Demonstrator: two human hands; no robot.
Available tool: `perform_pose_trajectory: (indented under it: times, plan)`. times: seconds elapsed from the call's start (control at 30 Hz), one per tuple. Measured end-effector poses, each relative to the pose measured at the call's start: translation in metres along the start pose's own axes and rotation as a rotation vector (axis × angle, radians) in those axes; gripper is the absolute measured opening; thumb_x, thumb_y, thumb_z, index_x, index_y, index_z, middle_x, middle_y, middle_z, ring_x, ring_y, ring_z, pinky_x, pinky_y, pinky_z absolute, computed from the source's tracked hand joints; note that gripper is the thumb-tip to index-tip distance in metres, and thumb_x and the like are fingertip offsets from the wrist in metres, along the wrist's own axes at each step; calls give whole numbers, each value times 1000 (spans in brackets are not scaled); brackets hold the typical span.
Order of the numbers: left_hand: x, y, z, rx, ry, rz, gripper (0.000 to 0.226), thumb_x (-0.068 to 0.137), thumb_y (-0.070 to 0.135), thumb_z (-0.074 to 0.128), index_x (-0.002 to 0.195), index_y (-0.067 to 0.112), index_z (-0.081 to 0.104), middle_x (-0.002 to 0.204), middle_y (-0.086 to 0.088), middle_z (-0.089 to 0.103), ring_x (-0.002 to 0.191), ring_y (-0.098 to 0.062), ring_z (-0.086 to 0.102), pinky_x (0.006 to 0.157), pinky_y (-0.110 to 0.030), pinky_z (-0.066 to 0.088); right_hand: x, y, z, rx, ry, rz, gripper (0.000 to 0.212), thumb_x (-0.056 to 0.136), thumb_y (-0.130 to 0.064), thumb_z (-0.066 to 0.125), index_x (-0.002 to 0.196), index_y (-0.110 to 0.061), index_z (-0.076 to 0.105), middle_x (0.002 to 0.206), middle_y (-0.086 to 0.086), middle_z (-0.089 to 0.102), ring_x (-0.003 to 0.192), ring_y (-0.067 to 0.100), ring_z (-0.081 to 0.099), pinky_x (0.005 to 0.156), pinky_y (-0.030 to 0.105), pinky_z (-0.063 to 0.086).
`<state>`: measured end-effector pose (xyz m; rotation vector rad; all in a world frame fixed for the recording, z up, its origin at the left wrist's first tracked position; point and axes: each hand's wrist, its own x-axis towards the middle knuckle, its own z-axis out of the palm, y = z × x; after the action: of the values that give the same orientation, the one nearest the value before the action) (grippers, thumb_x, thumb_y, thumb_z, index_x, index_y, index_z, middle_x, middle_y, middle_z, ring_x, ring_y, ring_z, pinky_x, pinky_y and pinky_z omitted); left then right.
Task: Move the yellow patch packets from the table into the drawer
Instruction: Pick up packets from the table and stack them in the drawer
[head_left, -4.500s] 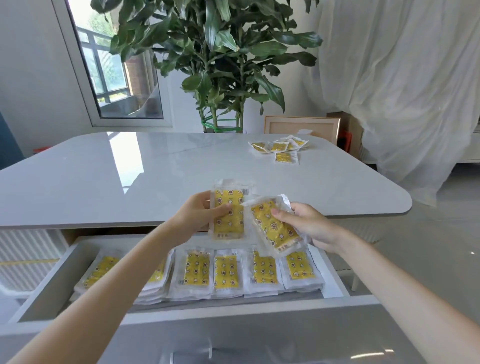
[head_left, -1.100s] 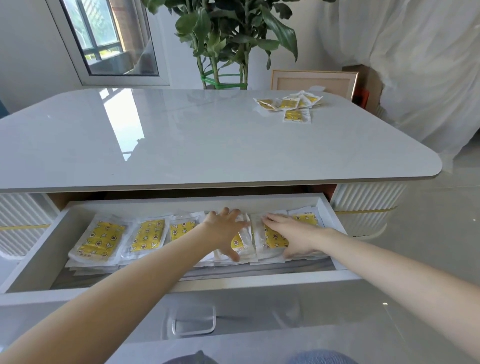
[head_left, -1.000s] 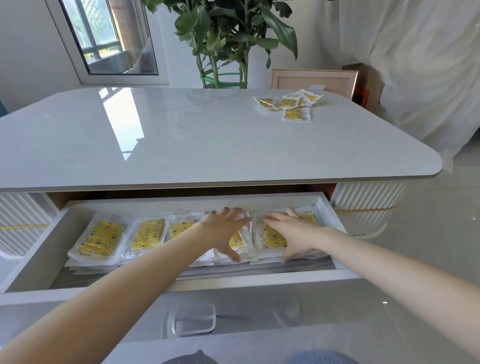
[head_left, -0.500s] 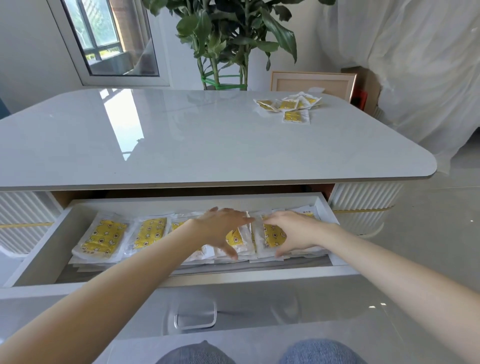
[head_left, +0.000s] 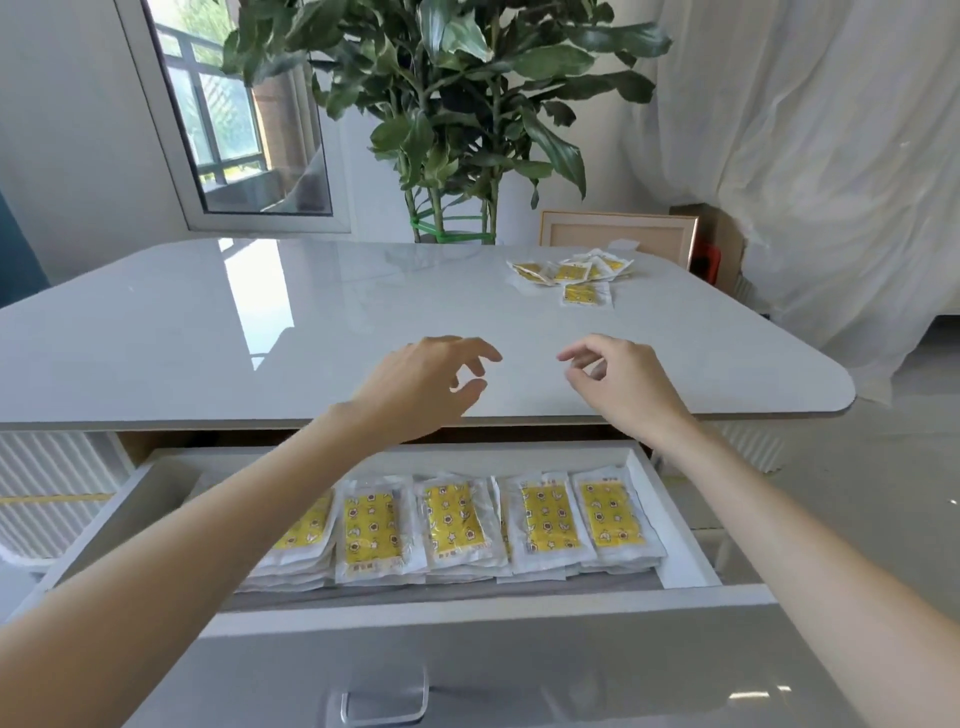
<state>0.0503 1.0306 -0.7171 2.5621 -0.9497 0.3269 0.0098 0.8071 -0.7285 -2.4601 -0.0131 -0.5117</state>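
Several yellow patch packets (head_left: 571, 275) lie in a loose pile at the far right of the white table (head_left: 260, 322). The drawer (head_left: 680, 525) under the table's front edge stands pulled out, and a row of stacked yellow packets (head_left: 452, 519) fills it. My left hand (head_left: 421, 389) and my right hand (head_left: 618, 384) hover side by side above the near part of the tabletop, fingers loosely bent, holding nothing. My left forearm covers the left end of the drawer's row.
A large potted plant (head_left: 452, 104) and a wooden picture frame (head_left: 618, 234) stand behind the table. A window (head_left: 234, 119) is at the back left and a white curtain (head_left: 831, 130) at the right. A metal handle (head_left: 384, 701) sits on a lower drawer front.
Both hands have lifted out of the drawer, leaving the packets they were pressing there, and now hang above the tabletop. The view has tilted up.
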Motion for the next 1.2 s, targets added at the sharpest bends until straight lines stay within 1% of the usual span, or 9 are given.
perform_pose_trajectory:
  times: [0.1,0.23,0.33,0.47,0.7,0.9,1.0,1.07,1.2]
  plan:
    - [30,-11,-2,-15,12,-31,34,93,31,52,127,34,51,115,12,62,88,-10,61,81,-32,52,27,14,6,41,69,74,21,91,-20,56,110,-23,65,105,-9,65,80,9,60,74,24,47]
    - [74,-35,14,-30,-14,-98,37,93,31,52,130,33,48,120,8,60,96,-15,58,86,-35,50,69,40,21,61,104,184,26,89,-17,55,113,-23,63,118,-6,62,99,17,59,82,27,44]
    - [111,-55,36,-23,-53,-126,42,93,32,51,134,33,44,127,4,55,110,-18,54,92,-37,48,100,61,34,12,121,222,32,88,-15,53,118,-24,60,125,-5,56,100,16,52,85,30,45]
    - [173,-75,64,-14,-71,-134,49,94,33,48,142,33,35,138,0,46,127,-22,43,100,-41,43,147,85,50,-54,193,224,33,89,-14,51,119,-24,58,129,-4,51,120,20,43,85,34,45]
    - [271,-77,102,-111,-71,-196,57,96,32,45,148,32,21,154,-2,22,138,-30,23,108,-49,33,223,123,49,-108,286,302,29,93,-18,49,121,-23,56,127,-1,48,122,22,38,90,40,44]
    - [328,-78,126,-200,-211,-306,64,93,50,42,146,48,6,158,5,-12,145,-37,-13,112,-63,13,274,156,32,-127,149,456,37,96,-24,46,133,-28,45,147,-1,29,134,26,25,97,47,42]
    - [355,-75,133,-194,-262,-356,70,86,63,45,143,54,5,157,12,-17,144,-36,-17,108,-70,12,307,168,26,-117,-3,533,47,96,-29,46,140,-38,32,157,0,8,140,30,11,104,51,35]
    - [371,-71,141,-207,-271,-376,76,80,69,49,142,57,7,156,16,-18,143,-35,-20,103,-72,10,330,178,22,-116,-83,565,55,93,-32,49,141,-45,26,157,-2,-2,139,33,9,106,55,31]
    - [399,-76,160,-167,-318,-351,94,64,82,52,140,59,1,154,17,-26,136,-35,-36,104,-74,7,374,202,18,-128,-93,639,59,91,-44,52,142,-49,23,158,-4,-10,143,37,-1,107,57,30]
